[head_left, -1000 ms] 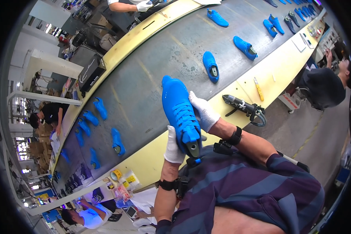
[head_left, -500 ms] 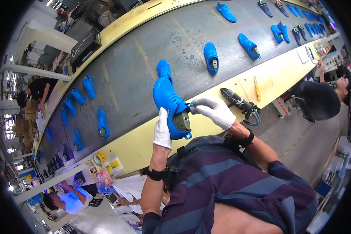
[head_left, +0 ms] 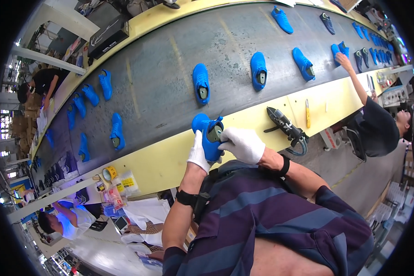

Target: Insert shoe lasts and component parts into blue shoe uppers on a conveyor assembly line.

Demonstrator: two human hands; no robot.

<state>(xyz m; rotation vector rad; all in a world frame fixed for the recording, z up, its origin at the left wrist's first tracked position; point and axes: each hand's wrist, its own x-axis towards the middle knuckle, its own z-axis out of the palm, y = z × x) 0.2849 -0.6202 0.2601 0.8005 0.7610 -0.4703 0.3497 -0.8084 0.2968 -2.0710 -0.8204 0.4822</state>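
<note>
A blue sneaker with a dark green shoe last in its opening is held over the near edge of the bench, toe pointing away from me. My left hand, in a white glove, wraps round the shoe's left side and heel. Gloved in white too, my right hand closes its fingers on the right edge of the shoe's collar; the fingertips are partly hidden. Just beyond, another blue sneaker with a last lies on the grey conveyor belt.
More blue sneakers stand along the belt, such as one at left and one at right. A black hand tool with a hose and a yellow cutter lie on the bench. Yellow tape sits at left. A co-worker reaches over the belt.
The held shoe has come lower and nearer my body. My right hand has moved from the tongue to the collar's edge. At right, the co-worker's arm now reaches to a shoe.
</note>
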